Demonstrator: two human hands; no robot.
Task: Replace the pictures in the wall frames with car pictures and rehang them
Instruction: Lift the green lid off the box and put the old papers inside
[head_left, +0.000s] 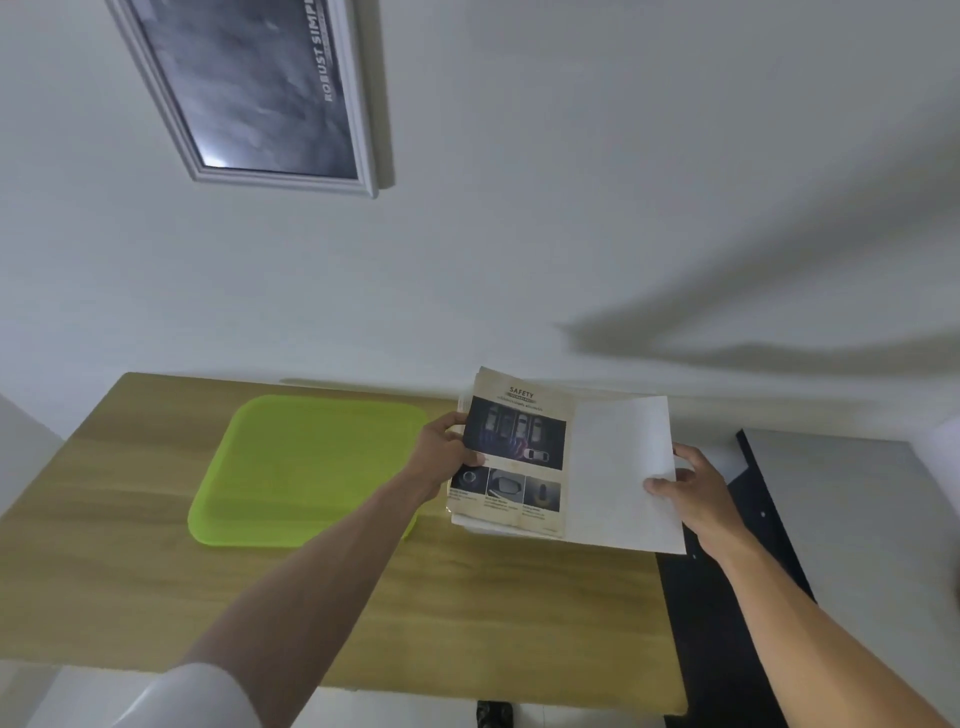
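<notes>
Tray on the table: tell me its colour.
The tray is bright lime green, plain with no pattern, seen clearly in the head view.

One wall frame, one green tray, two hands.

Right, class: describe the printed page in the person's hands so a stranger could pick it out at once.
Start at the wooden table by the white wall, and go right past the green tray. Both hands hold sheets there; the left hand grips the printed page. It alone carries a SAFETY heading and dark car photos, while the sheet beside it is blank.
</notes>
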